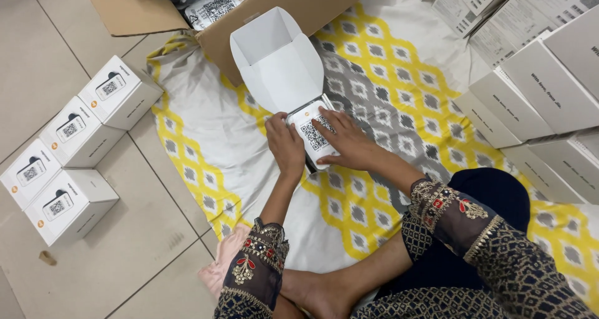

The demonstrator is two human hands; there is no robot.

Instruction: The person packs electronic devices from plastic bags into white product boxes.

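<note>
L hand point(286, 145) was cupped on the left edge of the small white device point(315, 135), fingers curled round its side. R hand point(347, 143) lay flat on top, fingers spread over the square black-and-white code label on its face. Device sat at the mouth of an open white carton point(274, 60), lid flaps up, on the yellow-grey-white patterned cloth point(387, 76), centre of view.

Left, on the tiled floor point(37, 63): 4 shut white cube boxes point(72, 147) in 2 staggered pairs, touching, each w/ a code picture on top and a small orange dot at a corner. Top: a brown cardboard shipping box point(125, 10) w/ flap open, bagged units w/ code labels inside; count unclear. Right: stack of white boxes point(543, 88) on their sides, dark text lines on the faces, approx 8 seen, some cut by the frame. A pink cloth point(218, 266) peeked out by the left sleeve.
</note>
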